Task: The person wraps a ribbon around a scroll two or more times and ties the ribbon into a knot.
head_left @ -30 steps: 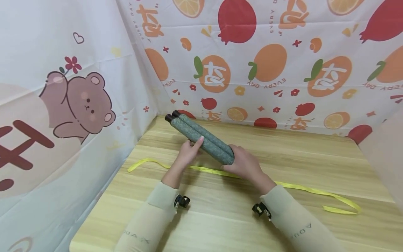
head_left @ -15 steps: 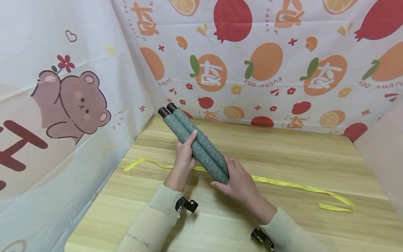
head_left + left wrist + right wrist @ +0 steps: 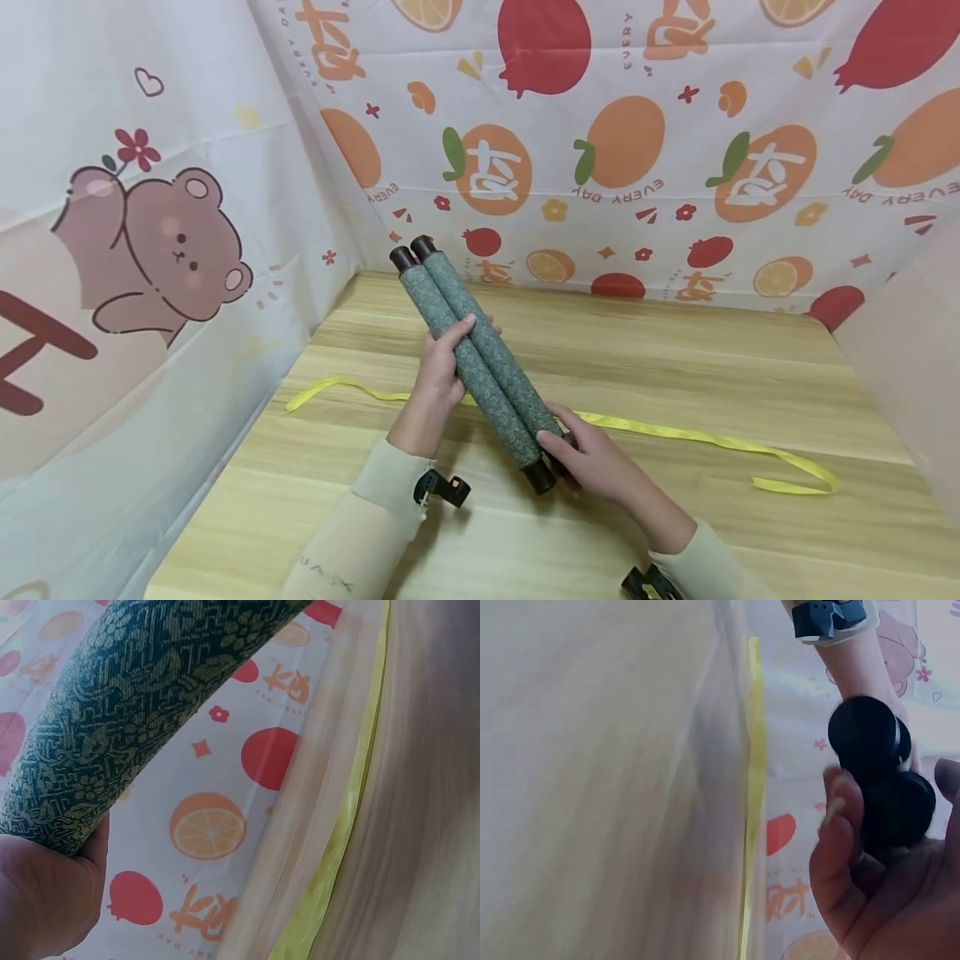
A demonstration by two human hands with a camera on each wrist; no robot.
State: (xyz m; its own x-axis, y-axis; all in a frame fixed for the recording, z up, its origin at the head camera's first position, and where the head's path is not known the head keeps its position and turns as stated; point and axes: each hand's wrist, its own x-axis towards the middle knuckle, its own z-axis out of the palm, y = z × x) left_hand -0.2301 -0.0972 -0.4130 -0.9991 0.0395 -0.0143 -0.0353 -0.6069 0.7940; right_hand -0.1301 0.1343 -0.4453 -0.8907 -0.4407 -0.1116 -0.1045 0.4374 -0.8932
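Note:
A rolled scroll [image 3: 491, 396] in green patterned brocade, wound as two parallel rolls, is held slantwise over the table in the head view. Dark knobs [image 3: 401, 258] cap its far ends. My left hand [image 3: 441, 367] grips the rolls around their middle, thumb across the top. At the near end, my right hand [image 3: 600, 462] holds the right-hand roll, its thumb on top; one near knob [image 3: 538, 477] shows beside it. The right wrist view looks at two round black knob ends [image 3: 862, 735] with curled fingers beside them. Brocade [image 3: 112, 720] fills the left wrist view's upper left.
A yellow ribbon [image 3: 675, 433] lies across the wooden table [image 3: 360, 533], running beneath the scroll and left arm, its right end folded back. A fruit-print cloth [image 3: 555, 167] hangs behind the table, and a bear-print cloth [image 3: 180, 250] hangs at the left.
The scroll has turned steeper, its near end coming toward me. My right hand has shifted down and right, off the brocade toward the near knobs, uncovering one. The left hand keeps its grip.

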